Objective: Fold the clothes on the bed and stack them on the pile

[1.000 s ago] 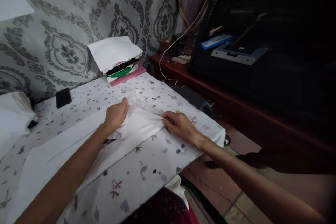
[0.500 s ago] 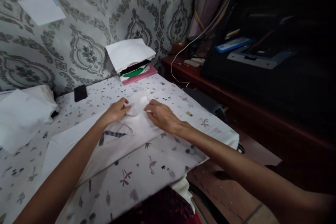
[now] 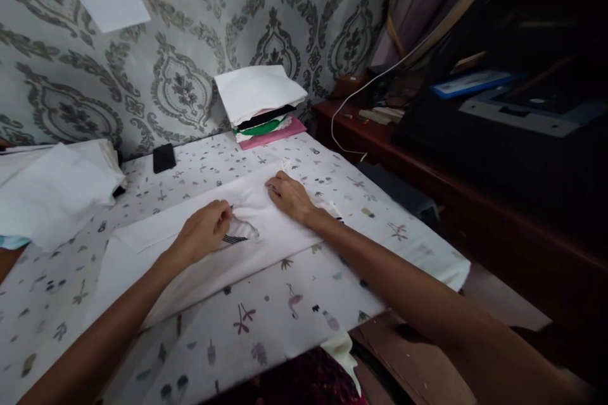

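A white shirt (image 3: 256,259) with a dark striped trim lies spread on the printed tablecloth (image 3: 266,329). Beside the striped trim, my left hand (image 3: 204,228) is closed, its fingertips pinching the shirt's fabric near what looks like the neckline. My right hand (image 3: 289,196) has its fingers curled into the cloth farther right, and it grips the shirt there. Small wrinkles run through the fabric between the two hands. Part of the striped trim is hidden behind my left hand.
Folded clothes (image 3: 261,95) are stacked by the wall. A black phone (image 3: 164,158) lies left of them, and a heap of white cloth (image 3: 61,190) sits at the far left. To the right stands a dark red cabinet (image 3: 427,177) with a white cable (image 3: 335,133).
Both hands have closed on the shirt; half a second ago their fingers were looser above it. My left hand now covers more of the striped trim. The view has shifted slightly left.
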The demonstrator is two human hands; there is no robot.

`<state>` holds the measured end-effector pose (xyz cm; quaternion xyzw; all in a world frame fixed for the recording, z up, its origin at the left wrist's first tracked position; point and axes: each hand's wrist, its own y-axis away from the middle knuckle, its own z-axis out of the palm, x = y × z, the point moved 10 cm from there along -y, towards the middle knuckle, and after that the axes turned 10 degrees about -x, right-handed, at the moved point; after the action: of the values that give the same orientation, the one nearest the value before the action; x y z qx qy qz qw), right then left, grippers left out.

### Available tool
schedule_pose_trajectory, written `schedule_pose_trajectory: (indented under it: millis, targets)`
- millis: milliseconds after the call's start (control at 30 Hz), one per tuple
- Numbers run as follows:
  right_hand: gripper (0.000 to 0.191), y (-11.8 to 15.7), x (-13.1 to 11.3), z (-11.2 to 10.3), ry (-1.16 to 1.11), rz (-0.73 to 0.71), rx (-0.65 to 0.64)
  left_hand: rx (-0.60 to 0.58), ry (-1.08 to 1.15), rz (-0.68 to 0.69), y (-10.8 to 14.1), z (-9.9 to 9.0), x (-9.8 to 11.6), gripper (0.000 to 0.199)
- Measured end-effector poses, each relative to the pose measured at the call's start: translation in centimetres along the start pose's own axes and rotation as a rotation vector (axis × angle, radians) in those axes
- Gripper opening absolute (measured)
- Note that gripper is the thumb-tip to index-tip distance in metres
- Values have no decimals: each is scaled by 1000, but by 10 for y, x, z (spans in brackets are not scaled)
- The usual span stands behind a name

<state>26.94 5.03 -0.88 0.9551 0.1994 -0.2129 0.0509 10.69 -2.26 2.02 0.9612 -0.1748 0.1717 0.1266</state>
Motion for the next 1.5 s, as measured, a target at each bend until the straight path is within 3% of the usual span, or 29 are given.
schedule_pose_trajectory:
  millis: [100, 233, 333, 433, 567, 667, 733, 833, 1000, 1100, 1200, 1267, 1400, 1500]
  targets:
    - [32, 0, -1, -1, 1, -7, 29, 85, 41, -25, -17, -13, 4, 18]
    - [33, 1, 0, -2, 1, -9, 60, 55, -3, -148, -45, -9, 4, 35]
    - [35, 2, 0, -3, 22, 1, 54, -21, -9, -184, -61, 2, 0, 19]
    - [36, 2, 0, -3, 32, 13, 43, -15, 10, -133, -67, 4, 0, 4]
    - [38, 1, 1, -4, 11, 1, 50, 94, 155, 5, -66, -9, 8, 2]
    - [39, 1, 3, -4, 4, 0, 70, 69, 233, 33, -71, -9, 11, 4]
    - [39, 2, 2, -5, 7, -6, 78, 55, 169, 2, -73, -8, 10, 8]
    - [37, 3, 1, -6, 23, -7, 74, 55, -102, -46, -70, -5, 10, 13]
    - [36, 4, 0, -4, 29, -5, 65, -34, -403, -158, -54, 4, 8, 20]
    - [36, 2, 1, -3, -47, -36, 86, 73, -512, -138, -42, -6, 26, 25]
    - [36, -2, 8, -19, -246, -93, 137, 219, -475, 115, -34, -10, 62, 30]
    - [36, 1, 20, -42, -439, -121, 184, 225, -352, 284, -31, -3, 76, 33]
    - [31, 42, 45, -102, -643, -157, 341, 150, -187, 376, -34, 14, 70, 41]
    - [22, 91, 56, -111, -565, -74, 334, 88, -144, 324, -35, 25, 53, 48]
